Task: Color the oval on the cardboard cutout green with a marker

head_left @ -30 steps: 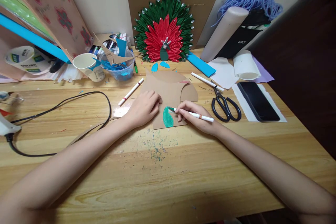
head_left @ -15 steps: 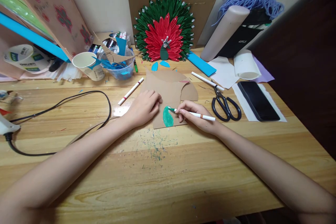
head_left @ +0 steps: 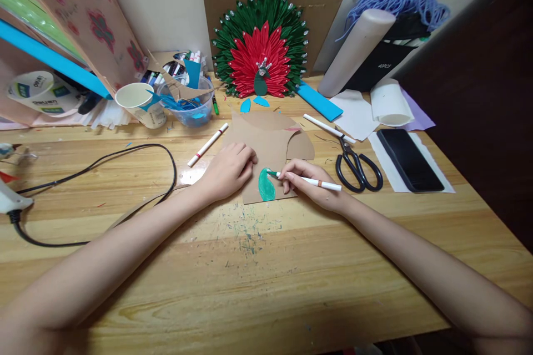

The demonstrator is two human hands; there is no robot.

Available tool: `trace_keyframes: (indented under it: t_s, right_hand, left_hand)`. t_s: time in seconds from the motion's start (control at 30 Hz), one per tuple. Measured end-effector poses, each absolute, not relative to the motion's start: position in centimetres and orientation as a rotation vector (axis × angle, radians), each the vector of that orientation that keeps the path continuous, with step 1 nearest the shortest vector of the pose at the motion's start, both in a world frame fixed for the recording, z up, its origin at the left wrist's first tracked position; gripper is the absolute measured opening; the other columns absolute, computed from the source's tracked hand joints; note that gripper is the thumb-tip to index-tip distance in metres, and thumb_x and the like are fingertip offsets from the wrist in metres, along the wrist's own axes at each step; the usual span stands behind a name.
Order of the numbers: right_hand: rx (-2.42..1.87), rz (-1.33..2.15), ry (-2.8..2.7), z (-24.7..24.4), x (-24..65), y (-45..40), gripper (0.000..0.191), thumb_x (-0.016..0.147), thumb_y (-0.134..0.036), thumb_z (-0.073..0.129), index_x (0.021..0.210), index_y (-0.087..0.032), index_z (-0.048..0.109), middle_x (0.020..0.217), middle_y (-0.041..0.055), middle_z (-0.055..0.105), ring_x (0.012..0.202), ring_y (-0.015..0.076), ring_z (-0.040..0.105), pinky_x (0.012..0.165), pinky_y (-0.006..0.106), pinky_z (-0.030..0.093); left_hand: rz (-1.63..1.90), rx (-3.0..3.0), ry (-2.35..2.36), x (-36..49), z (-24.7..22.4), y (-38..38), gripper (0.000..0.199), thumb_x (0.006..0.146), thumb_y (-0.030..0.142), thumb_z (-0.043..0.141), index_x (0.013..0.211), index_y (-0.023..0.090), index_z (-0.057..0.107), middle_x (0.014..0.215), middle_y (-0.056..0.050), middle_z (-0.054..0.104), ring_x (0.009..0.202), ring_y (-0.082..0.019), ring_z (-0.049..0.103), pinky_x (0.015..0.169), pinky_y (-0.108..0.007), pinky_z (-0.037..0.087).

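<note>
A brown cardboard piece [head_left: 266,147] lies on the table, bearing a painted-looking green bird-like shape [head_left: 266,186] near its front edge. My left hand [head_left: 232,169] rests on the cardboard's left side with its fingers curled in and pressed down on it. Between the thumb and fingers of my right hand [head_left: 310,180] is a white marker [head_left: 322,183] with a brown band. Its green tip touches the upper part of the green shape. The right palm side is hidden.
Black-handled scissors [head_left: 358,166] and a phone [head_left: 410,161] lie to the right. Another white marker [head_left: 207,144] is at left, near a black cable [head_left: 166,150]. Behind stand a paper cup [head_left: 139,102], a plastic tub [head_left: 194,113] and a red-green peacock craft [head_left: 260,50].
Almost nothing differs. Both hands keep their places, and the marker's tip stays at the top of the green shape.
</note>
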State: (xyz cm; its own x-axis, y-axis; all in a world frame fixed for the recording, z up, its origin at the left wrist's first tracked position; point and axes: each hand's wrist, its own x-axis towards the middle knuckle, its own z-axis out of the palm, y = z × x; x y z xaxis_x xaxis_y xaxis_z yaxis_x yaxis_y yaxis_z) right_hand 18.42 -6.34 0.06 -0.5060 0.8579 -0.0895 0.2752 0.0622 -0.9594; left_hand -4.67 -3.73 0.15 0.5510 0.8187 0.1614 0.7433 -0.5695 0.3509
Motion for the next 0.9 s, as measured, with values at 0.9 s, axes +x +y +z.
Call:
trace_keyframes:
  t_s: [0.9]
  right_hand:
    - [-1.131,1.474,-1.833,0.02,18.56,-6.31,0.021,0.093,-0.037,0.050,0.093,-0.018,0.057,0.075,0.0020,0.062,0.072,0.0139,0.059,0.066,0.026,0.043]
  left_hand:
    - [0.478,2.558,1.268,-4.74,-0.16,-3.65,0.016,0.090,0.018,0.037,0.093,0.018,0.052,0.094,-0.006,0.059,0.088,-0.017,0.051,0.079,-0.031,0.040]
